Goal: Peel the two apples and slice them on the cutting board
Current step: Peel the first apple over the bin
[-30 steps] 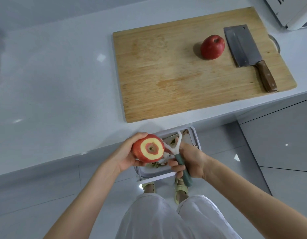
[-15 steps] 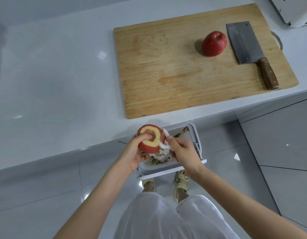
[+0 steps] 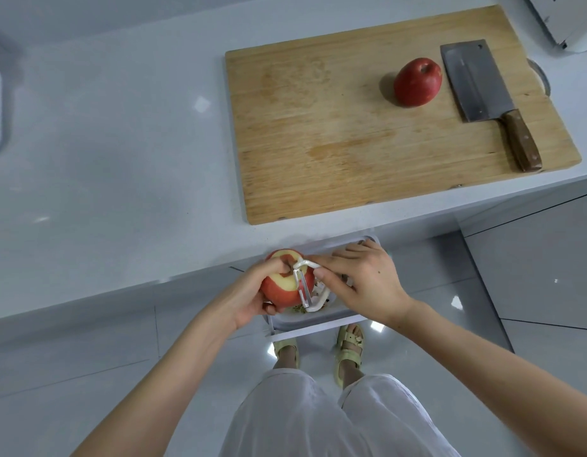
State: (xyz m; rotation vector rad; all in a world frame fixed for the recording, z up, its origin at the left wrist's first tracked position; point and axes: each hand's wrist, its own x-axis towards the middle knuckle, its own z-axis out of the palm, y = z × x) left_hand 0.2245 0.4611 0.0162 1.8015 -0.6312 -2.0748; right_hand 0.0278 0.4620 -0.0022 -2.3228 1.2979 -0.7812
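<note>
Head view, lower centre: a left hand [image 3: 252,298] holds a partly peeled apple [image 3: 280,293] off the front edge of the counter [image 3: 120,143].
Apple in hand: round, with red skin and a pale yellow band of bared flesh near the top.
Left grip: fingers and thumb curled round the apple.
Right grip: the right hand [image 3: 368,285] pinches a white plastic Y-peeler [image 3: 304,286]. Its thin metal blade lies against the apple's right flank.
Bin [image 3: 318,319]: pale, rectangular, scraps inside, below both hands.
Cutting board [image 3: 335,127]: rectangular grained wood, upper right of the frame.
Whole apple [image 3: 417,82]: glossy red, unpeeled, on the board just beside the cleaver.
Cleaver [image 3: 476,84]: broad dull steel blade, riveted brown wooden handle, lying flat.
Counter: smooth and white.
</note>
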